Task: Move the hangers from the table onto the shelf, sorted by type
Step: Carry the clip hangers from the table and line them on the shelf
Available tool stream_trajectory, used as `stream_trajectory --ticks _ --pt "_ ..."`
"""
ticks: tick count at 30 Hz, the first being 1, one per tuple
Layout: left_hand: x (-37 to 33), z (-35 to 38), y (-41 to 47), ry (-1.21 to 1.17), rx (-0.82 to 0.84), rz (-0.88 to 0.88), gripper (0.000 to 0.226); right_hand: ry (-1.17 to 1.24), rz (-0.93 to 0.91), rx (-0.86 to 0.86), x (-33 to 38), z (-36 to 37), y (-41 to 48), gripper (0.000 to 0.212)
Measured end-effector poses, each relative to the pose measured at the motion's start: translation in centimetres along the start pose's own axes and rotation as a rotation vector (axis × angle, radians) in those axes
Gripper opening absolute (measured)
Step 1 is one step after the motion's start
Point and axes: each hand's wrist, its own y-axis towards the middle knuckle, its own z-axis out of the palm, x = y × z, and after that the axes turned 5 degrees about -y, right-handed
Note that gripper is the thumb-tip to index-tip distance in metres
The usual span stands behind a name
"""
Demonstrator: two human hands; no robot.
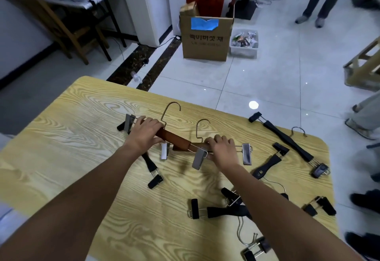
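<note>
Two brown wooden clip hangers with brass hooks and silver clips overlap at the middle of the light wood table [67, 157]. My left hand [145, 131] grips the bar of the farther brown hanger [174, 138] near its hook. My right hand [221, 147] grips the nearer brown hanger [245, 153], whose bar is mostly hidden under my fingers. Several black clip hangers lie around: one [153, 171] partly under my left forearm, a long one [287, 140] at the right, others [224, 211] near my right forearm. No shelf is in view.
Beyond the table stand a cardboard box [205, 38], a white bin of rubbish [244, 42] and a wooden chair [67, 32]. A plastic bottle [136, 77] lies on the floor. People's legs and feet [320, 3] stand at the right, beside a wooden frame [364, 65].
</note>
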Motion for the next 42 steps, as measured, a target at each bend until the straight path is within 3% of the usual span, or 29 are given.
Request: stream_trajectory --ticks 9,23,33,42 --pt "0.2 -5.4 -4.2 -0.11 -0.086 -0.065 0.051 -0.065 0.032 -0.15 1.1 -7.3 -1.7 0.041" --pt "-2.9 -14.2 -15.0 -0.005 -0.288 -0.259 0.045 -0.078 -0.095 -0.431 3.2 -17.3 -5.9 0.036" --pt "-4.8 -14.8 -29.2 -0.007 -0.413 -0.571 0.046 -0.027 -0.312 -0.585 9.2 -19.6 -9.7 0.039" --pt "-5.3 -14.0 -46.6 0.051 -0.435 -0.942 0.049 0.07 -0.603 -0.633 22.6 -19.7 -15.4 0.039"
